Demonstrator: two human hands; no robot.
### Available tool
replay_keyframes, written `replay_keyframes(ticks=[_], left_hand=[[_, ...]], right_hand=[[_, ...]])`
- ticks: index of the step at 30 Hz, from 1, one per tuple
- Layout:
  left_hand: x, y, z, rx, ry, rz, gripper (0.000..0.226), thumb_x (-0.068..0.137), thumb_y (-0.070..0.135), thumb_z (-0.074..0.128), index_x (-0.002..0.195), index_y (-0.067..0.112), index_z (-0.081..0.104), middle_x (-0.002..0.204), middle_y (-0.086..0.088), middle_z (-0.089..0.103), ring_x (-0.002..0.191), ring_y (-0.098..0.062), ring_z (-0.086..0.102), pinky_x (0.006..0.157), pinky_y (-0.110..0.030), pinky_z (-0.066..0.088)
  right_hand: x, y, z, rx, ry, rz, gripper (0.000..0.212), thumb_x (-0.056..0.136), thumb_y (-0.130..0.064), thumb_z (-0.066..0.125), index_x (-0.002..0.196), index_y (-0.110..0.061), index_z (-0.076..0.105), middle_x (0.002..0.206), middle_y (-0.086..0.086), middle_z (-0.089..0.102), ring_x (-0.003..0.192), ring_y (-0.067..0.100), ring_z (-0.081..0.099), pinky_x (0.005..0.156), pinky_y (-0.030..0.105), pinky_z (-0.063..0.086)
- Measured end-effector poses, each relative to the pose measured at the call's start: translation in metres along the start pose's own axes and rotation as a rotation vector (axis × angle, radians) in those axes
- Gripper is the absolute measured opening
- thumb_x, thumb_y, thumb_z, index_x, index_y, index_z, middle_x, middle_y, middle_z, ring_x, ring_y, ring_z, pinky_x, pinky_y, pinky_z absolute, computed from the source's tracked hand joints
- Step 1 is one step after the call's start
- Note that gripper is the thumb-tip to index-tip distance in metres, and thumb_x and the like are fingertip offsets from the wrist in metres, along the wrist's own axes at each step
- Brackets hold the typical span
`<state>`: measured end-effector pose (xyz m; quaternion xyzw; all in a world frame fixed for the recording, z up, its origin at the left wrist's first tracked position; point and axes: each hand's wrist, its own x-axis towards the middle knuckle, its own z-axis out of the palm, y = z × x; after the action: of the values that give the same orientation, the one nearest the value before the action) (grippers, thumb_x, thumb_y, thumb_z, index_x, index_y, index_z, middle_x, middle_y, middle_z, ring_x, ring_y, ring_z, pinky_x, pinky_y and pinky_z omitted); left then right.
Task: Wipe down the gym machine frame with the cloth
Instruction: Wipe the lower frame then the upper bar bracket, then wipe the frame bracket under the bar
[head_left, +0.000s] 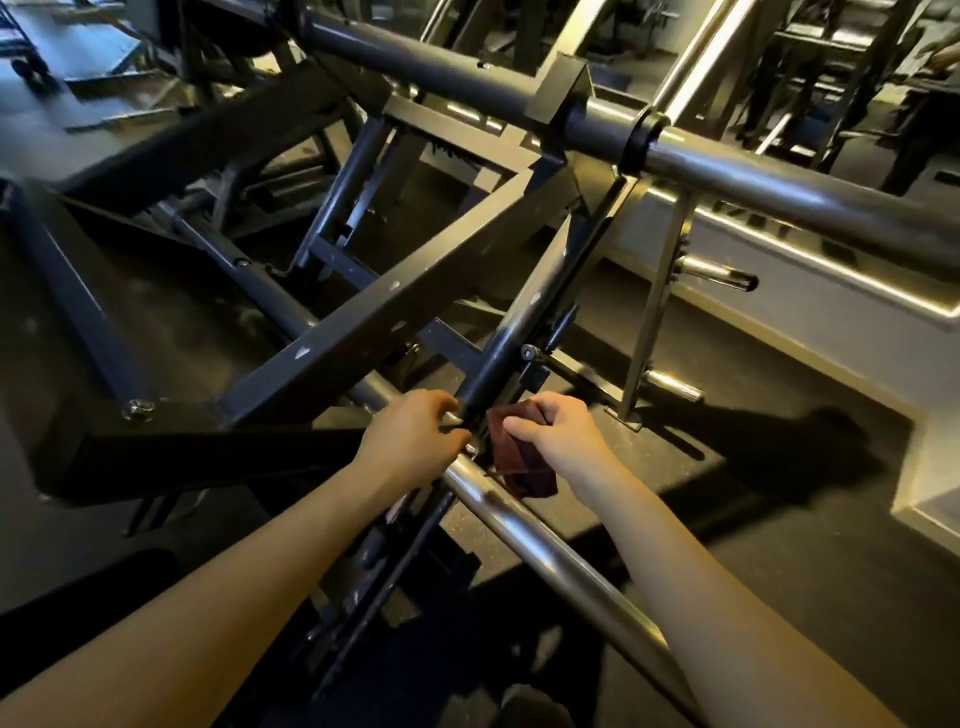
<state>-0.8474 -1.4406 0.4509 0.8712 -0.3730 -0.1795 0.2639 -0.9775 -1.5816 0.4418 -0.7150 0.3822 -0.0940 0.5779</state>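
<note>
The frame bar (519, 322) runs diagonally from lower left to upper right. The left hand (410, 436), arm stretched forward, grips its lower end. Just right of it, the folded cloth (519, 462) hangs downward, pinched by the right hand (563, 434).

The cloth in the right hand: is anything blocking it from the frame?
Nothing visible does. The right hand pinches the cloth right beside the dark tube, above the shiny bar. The left hand grips that tube's lower end from the other side.
</note>
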Motion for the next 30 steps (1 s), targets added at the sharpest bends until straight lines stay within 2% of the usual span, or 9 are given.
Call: replay_keyframes(ticks=[3,7,11,14,17,21,24,27,30], left_hand=[[0.009,0.008,-0.021,-0.087,0.042,0.041,0.029,0.093,0.033,0.072,0.121,0.024,0.068,0.108,0.009,0.071,0.094,-0.002,0.066,0.081,-0.02,0.052],[0.029,0.019,-0.05,-0.145,0.06,0.087,0.034,0.09,0.037,0.074,0.124,0.03,0.068,0.108,0.014,0.072,0.101,0.0,0.066,0.097,-0.033,0.056],[0.062,0.037,-0.086,-0.096,0.136,0.164,0.031,0.091,0.037,0.073,0.122,0.035,0.068,0.102,0.02,0.071,0.095,0.008,0.066,0.09,-0.025,0.058],[0.096,0.054,-0.113,0.05,0.235,0.219,0.035,0.09,0.039,0.074,0.123,0.034,0.066,0.101,0.02,0.066,0.093,0.006,0.062,0.083,-0.016,0.052],[0.132,0.065,-0.128,0.17,0.296,0.249,0.04,0.088,0.047,0.074,0.124,0.032,0.066,0.102,0.019,0.06,0.096,-0.001,0.058,0.08,-0.016,0.046],[0.169,0.073,-0.13,0.249,0.184,0.144,0.066,0.081,0.06,0.075,0.136,0.027,0.061,0.116,0.012,0.059,0.111,-0.01,0.055,0.095,-0.036,0.053],[0.18,0.078,-0.126,0.27,0.126,0.107,0.063,0.081,0.058,0.075,0.132,0.023,0.064,0.117,0.008,0.063,0.11,-0.012,0.059,0.096,-0.039,0.055],[0.184,0.078,-0.123,0.283,0.128,0.097,0.049,0.084,0.051,0.076,0.124,0.024,0.068,0.105,0.011,0.063,0.098,-0.009,0.062,0.089,-0.032,0.057],[0.19,0.074,-0.124,0.251,0.128,0.087,0.05,0.083,0.048,0.078,0.126,0.025,0.067,0.102,0.014,0.06,0.097,-0.007,0.062,0.084,-0.026,0.055]], right_hand=[[0.012,-0.018,0.003,0.111,0.042,-0.014,0.017,0.092,-0.024,0.075,0.107,-0.022,0.066,0.101,0.0,0.072,0.094,0.016,0.071,0.071,0.028,0.058],[0.042,-0.034,-0.006,0.218,0.069,-0.005,0.014,0.091,-0.024,0.075,0.103,-0.024,0.069,0.1,0.002,0.075,0.096,0.019,0.071,0.078,0.037,0.058],[0.083,-0.056,-0.023,0.269,0.199,-0.088,0.008,0.089,-0.027,0.077,0.096,-0.026,0.072,0.096,-0.001,0.073,0.099,0.019,0.067,0.088,0.043,0.055],[0.112,-0.077,-0.03,0.327,0.334,-0.19,0.007,0.09,-0.027,0.076,0.095,-0.027,0.071,0.096,-0.004,0.072,0.097,0.014,0.064,0.081,0.034,0.053],[0.14,-0.091,-0.034,0.367,0.459,-0.244,0.008,0.095,-0.026,0.072,0.097,-0.029,0.065,0.098,-0.01,0.067,0.096,0.008,0.06,0.073,0.025,0.049],[0.18,-0.097,-0.044,0.386,0.703,-0.191,0.018,0.096,-0.022,0.068,0.114,-0.02,0.066,0.107,-0.004,0.067,0.102,0.014,0.063,0.076,0.023,0.046],[0.204,-0.106,-0.056,0.371,0.853,-0.167,0.021,0.096,-0.014,0.068,0.115,-0.019,0.064,0.109,-0.006,0.062,0.104,0.011,0.059,0.079,0.02,0.043],[0.221,-0.119,-0.061,0.341,0.889,-0.227,0.025,0.094,-0.011,0.069,0.117,-0.018,0.063,0.113,-0.007,0.059,0.1,0.002,0.055,0.068,0.003,0.034],[0.23,-0.119,-0.046,0.315,0.786,-0.269,0.024,0.094,-0.011,0.069,0.115,-0.02,0.063,0.116,-0.006,0.058,0.105,0.006,0.057,0.07,0.006,0.037]])
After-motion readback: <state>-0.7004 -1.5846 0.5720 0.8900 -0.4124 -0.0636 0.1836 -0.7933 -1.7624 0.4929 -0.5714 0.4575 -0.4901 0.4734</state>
